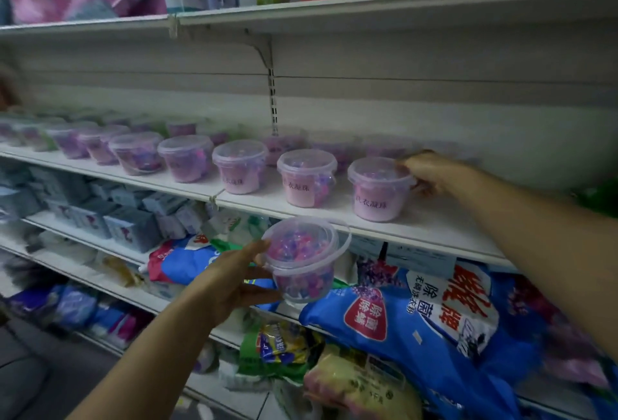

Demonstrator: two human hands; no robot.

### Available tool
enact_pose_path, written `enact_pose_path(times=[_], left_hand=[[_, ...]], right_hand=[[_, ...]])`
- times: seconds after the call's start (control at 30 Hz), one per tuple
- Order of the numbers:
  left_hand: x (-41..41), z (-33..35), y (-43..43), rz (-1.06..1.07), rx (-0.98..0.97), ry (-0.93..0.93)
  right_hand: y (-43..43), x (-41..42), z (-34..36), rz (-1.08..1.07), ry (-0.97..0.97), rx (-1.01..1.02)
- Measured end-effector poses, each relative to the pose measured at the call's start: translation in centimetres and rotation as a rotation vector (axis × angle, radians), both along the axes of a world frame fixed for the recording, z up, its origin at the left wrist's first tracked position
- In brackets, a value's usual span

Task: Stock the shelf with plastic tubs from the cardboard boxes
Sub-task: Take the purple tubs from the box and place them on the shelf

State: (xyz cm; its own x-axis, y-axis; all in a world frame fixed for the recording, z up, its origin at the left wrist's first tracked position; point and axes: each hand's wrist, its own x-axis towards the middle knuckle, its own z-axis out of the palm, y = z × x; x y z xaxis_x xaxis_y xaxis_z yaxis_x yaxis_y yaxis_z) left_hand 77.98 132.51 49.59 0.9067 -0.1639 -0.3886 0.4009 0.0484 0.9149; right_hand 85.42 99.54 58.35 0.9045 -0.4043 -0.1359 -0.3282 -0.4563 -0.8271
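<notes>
A row of lidded tubs, clear plastic with pink and purple laundry beads inside, runs along the front of the white shelf, with a blurred second row behind it. On the shelf below, at the left, stand grey-blue cartons.

The left hand is lower, in front of the shelf's edge and just under it. It grips a loose tub, thumb on the near rim and fingers under the base. This tub tilts toward the camera, lid on, its handle hanging at the right.

Further right, the end tub stands upright on the shelf, last in the front row. The right hand clasps its right side, fingers curled over the lid's edge.

Below it lie blue detergent bags.
</notes>
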Motion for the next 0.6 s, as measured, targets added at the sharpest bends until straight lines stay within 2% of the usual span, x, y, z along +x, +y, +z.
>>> enact_pose_path(times=[0.13,0.23,0.4,0.5,0.6], left_hand=[[-0.7,0.7,-0.7,-0.002,0.020,-0.032],[-1.4,1.5,-1.6,-0.021,0.015,-0.060],[-2.5,2.8,-4.9,-0.099,-0.080,-0.073],[-3.6,3.2,-7.7,-0.166,-0.132,-0.108],[-4.7,3.4,-11.0,-0.196,-0.185,-0.094]], right_hand=[[-1.2,-0.7,0.0,0.006,-0.116,-0.027],[-2.8,-2.1,0.2,0.044,-0.272,-0.053],[-5.8,-7.3,0.7,0.152,-0.429,-0.430],[-7.3,-10.6,0.8,0.212,-0.441,-0.667],[-8.6,-13.1,0.8,0.207,-0.445,-0.772]])
